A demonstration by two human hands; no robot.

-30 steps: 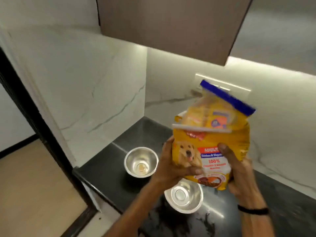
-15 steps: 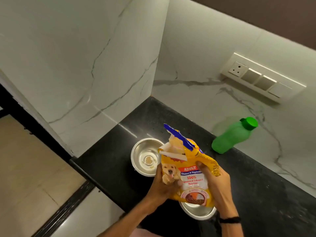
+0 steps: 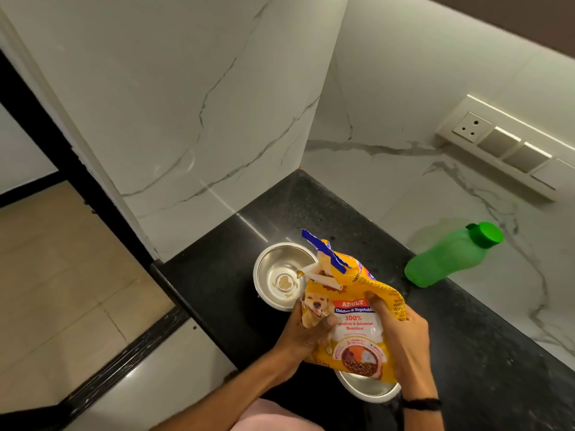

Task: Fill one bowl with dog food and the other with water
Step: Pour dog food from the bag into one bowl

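You have brought the dog food bag [image 3: 351, 318] down from in front of the wall and tipped its open top toward the far bowl [image 3: 273, 275]. The black surface [image 3: 466, 353] carries everything. The bag is yellow, with a puppy's picture, a red "ADULT" band and a blue strip at its mouth, where brown kibble shows. It hangs over the near bowl [image 3: 367, 390], hiding most of it. A capped green bottle [image 3: 448, 259] sits by the wall, well apart. Your left hand [image 3: 306, 337] grips the bag's left edge, and your right hand [image 3: 401, 334] clutches its right side.
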